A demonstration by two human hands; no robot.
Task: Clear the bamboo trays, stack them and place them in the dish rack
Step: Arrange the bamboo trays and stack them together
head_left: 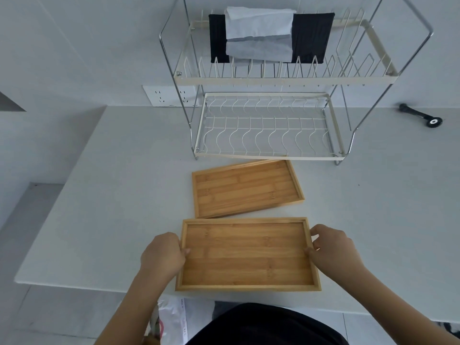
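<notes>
Two empty bamboo trays lie on the white counter. The near tray (pixel 246 255) sits at the front edge, and I grip it at both short ends: my left hand (pixel 163 255) holds its left rim, my right hand (pixel 334 250) its right rim, thumbs inside. The far tray (pixel 246 189) lies slightly rotated just behind it, in front of the dish rack. The two-tier wire dish rack (pixel 268 155) stands at the back; its lower shelf is bare, and its upper shelf carries folded black and white cloths (pixel 263 33).
A black roller-like tool (pixel 420 114) lies at the back right of the counter. A wall socket (pixel 169 95) sits behind the rack's left leg. The counter's front edge (pixel 74 286) runs under the near tray. A white plastic bag (pixel 174 319) is below.
</notes>
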